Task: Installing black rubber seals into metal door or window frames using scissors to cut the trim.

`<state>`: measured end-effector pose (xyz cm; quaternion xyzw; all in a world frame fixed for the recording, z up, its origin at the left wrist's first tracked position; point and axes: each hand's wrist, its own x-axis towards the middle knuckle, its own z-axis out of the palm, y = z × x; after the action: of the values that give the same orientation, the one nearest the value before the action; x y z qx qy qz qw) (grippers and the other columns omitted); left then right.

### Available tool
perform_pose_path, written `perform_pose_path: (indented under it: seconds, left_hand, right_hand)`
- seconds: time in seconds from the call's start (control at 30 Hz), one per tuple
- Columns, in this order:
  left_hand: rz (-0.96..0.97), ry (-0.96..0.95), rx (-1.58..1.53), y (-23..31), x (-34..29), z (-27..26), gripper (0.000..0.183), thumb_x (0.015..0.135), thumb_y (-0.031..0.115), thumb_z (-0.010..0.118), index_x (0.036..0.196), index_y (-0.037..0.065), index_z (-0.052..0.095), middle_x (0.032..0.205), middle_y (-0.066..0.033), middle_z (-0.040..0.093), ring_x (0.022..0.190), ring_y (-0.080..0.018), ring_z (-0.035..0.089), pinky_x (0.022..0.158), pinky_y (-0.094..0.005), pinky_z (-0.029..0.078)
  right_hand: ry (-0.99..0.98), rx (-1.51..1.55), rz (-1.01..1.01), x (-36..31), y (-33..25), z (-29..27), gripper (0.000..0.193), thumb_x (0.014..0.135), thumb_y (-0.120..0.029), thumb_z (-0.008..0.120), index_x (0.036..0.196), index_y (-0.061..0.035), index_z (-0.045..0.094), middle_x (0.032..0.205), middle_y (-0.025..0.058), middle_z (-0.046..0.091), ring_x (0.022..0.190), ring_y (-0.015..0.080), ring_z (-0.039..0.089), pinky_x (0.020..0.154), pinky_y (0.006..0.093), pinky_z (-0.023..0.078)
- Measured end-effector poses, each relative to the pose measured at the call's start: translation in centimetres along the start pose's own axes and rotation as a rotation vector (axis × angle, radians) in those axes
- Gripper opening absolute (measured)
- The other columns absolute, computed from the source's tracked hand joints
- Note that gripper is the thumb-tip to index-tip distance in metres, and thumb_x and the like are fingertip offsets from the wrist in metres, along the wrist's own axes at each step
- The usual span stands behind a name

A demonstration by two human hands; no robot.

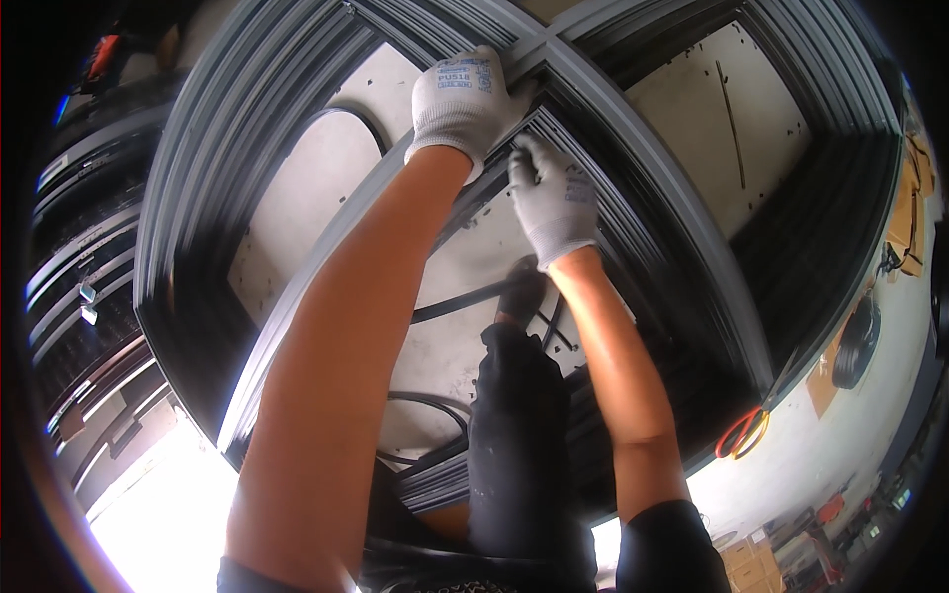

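Observation:
Stacked grey and black window frames (682, 183) surround my legs, with a crossing of bars near the top middle. My left hand (457, 104), in a white glove, is closed over a grey bar (331, 259) just left of that crossing; its fingertips are hidden behind the back of the hand. Lower and to the right, my gloved right hand (559, 203) has its fingers bent together at the inner corner of the middle opening. Whatever lies between those fingers is too small to make out. Dark narrow strips (460, 301) lie within the same opening.
Orange-handled scissors (743, 433) rest by the stack's right corner. Black loops of strip (430, 400) lie near my leg, and another curved strip (371, 124) is in the left opening. Racked dark profiles (84, 247) stand left; cardboard boxes (902, 222) are at the far right.

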<state>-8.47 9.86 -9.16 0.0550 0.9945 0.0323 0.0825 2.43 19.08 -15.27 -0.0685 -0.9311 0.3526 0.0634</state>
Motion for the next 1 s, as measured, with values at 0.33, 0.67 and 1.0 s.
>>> perform_pose_path:
  seconds: [0.33, 0.67, 1.0]
  left_hand:
    - [0.092, 0.015, 0.009, -0.1, 0.3, 0.2, 0.067, 0.091, 0.053, 0.062, 0.133, 0.003, 0.048, 0.126, -0.0176, 0.061, 0.113, -0.0325, 0.065, 0.096, -0.0437, 0.055]
    - [0.078, 0.000, -0.003, 0.0, 0.4, 0.3, 0.065, 0.089, 0.051, 0.066, 0.132, 0.004, 0.052, 0.120, -0.0170, 0.066, 0.110, -0.0321, 0.067, 0.092, -0.0421, 0.057]
    - [-0.001, 0.030, -0.003, 1.1, 0.6, 0.2, 0.063, 0.090, 0.058, 0.063, 0.127, 0.007, 0.060, 0.113, -0.0127, 0.070, 0.103, -0.0264, 0.071, 0.086, -0.0389, 0.058]
  right_hand:
    - [-0.543, 0.945, 0.433, -4.2, -4.7, 3.0, 0.031, 0.090, -0.025, 0.072, 0.107, -0.0023, 0.061, 0.103, 0.0114, 0.069, 0.097, 0.0184, 0.066, 0.082, 0.0313, 0.054]
    - [-0.724, 0.525, 0.346, -5.8, -6.3, 6.8, 0.053, 0.091, -0.056, 0.060, 0.107, -0.0055, 0.064, 0.100, 0.0173, 0.070, 0.097, 0.0352, 0.067, 0.083, 0.0421, 0.051]
    - [-0.574, 0.634, 0.342, -8.0, -5.7, 10.0, 0.042, 0.099, -0.042, 0.044, 0.113, -0.0056, 0.061, 0.111, 0.0169, 0.069, 0.104, 0.0329, 0.066, 0.085, 0.0401, 0.053]
